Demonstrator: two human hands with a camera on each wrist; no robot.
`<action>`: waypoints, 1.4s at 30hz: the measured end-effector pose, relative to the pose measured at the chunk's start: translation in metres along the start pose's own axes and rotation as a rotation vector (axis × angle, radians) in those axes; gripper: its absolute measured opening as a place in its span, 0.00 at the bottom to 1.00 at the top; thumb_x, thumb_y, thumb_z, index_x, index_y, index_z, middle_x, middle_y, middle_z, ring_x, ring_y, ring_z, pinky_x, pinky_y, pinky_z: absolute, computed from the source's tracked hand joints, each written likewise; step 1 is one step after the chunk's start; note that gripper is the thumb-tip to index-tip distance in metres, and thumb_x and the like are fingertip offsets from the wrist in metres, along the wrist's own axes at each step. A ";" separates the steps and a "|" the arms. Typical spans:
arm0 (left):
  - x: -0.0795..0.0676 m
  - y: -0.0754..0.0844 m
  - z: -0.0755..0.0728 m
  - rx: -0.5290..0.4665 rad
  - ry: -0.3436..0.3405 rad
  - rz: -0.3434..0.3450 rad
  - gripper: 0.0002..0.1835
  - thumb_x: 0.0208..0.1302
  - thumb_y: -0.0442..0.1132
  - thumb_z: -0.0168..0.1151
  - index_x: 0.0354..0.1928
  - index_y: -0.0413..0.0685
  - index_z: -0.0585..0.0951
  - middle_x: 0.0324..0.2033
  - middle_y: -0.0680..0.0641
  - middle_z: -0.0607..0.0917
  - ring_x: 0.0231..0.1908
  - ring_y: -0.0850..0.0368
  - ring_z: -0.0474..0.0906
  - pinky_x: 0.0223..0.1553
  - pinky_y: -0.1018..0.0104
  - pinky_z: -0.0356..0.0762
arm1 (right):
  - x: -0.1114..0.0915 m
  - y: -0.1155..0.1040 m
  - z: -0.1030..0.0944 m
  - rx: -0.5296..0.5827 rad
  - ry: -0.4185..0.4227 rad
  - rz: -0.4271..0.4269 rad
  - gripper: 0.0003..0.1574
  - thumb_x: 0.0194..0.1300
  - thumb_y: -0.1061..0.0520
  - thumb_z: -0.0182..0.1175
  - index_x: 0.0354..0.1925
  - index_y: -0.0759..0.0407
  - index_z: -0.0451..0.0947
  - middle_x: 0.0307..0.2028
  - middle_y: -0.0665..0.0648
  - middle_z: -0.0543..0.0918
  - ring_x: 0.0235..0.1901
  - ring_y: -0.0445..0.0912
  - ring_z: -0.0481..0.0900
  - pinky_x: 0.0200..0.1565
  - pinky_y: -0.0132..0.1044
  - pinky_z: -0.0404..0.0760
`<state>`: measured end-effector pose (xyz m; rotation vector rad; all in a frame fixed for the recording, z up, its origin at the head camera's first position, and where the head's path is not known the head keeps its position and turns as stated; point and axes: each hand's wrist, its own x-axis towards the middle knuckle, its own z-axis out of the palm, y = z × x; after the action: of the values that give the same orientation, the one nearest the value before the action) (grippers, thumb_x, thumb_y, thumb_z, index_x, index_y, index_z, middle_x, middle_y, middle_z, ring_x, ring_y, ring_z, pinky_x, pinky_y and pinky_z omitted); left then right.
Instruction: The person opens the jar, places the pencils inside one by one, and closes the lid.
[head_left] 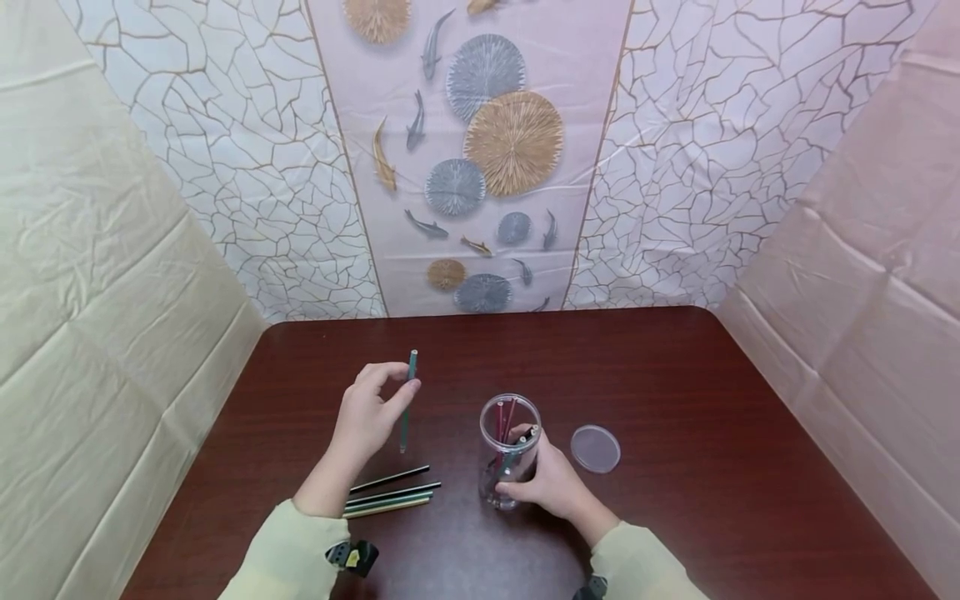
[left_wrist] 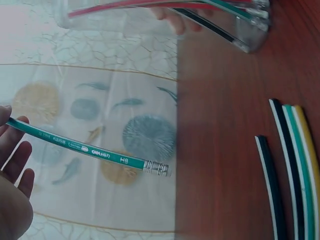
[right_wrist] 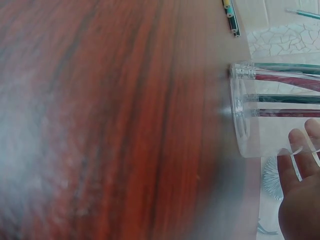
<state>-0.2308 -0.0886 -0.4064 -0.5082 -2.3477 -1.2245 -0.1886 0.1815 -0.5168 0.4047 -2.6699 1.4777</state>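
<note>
Between thumb and fingertips, my left hand (head_left: 366, 412) pinches a green pencil (left_wrist: 82, 148) near its upper end. The pencil hangs almost upright above the table, metal ferrule and eraser downward. My right hand (head_left: 553, 479) grips a clear plastic jar (head_left: 482, 454) from its right side, fingers behind it and thumb in front. Inside the jar lean red pencils (head_left: 500, 421) along with dark and green ones, their eraser ends at the bottom. The jar stands uncovered, to the right of the held pencil.
Several pencils (head_left: 393, 500), black, green and yellow, lie side by side on the dark red-brown table (head_left: 660, 367) by my left forearm. A round clear lid (head_left: 596, 449) lies flat to the right of the jar. Patterned cloth (head_left: 480, 242) hangs behind the table's back edge.
</note>
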 end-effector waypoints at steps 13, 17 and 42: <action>0.010 0.035 -0.003 -0.516 0.146 -0.113 0.06 0.61 0.31 0.62 0.39 0.41 0.76 0.29 0.54 0.87 0.40 0.62 0.80 0.41 0.71 0.74 | -0.001 0.000 -0.001 0.018 -0.014 0.015 0.48 0.38 0.48 0.77 0.56 0.50 0.63 0.40 0.46 0.80 0.41 0.40 0.78 0.46 0.39 0.73; 0.013 0.047 -0.003 -0.637 0.168 -0.098 0.05 0.61 0.29 0.61 0.38 0.42 0.76 0.28 0.55 0.86 0.37 0.60 0.81 0.42 0.69 0.75 | -0.001 0.000 -0.002 0.025 -0.022 0.011 0.48 0.39 0.48 0.77 0.56 0.51 0.63 0.39 0.45 0.80 0.40 0.39 0.77 0.45 0.38 0.73; 0.014 0.072 0.004 -0.642 0.123 0.096 0.09 0.61 0.27 0.59 0.41 0.27 0.73 0.31 0.49 0.87 0.38 0.61 0.82 0.42 0.69 0.76 | 0.000 0.001 -0.002 0.030 -0.026 0.008 0.49 0.39 0.48 0.77 0.56 0.53 0.63 0.37 0.44 0.81 0.39 0.39 0.78 0.44 0.38 0.73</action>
<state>-0.2065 -0.0449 -0.3532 -0.7087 -1.7713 -1.8980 -0.1886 0.1836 -0.5167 0.4187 -2.6743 1.5272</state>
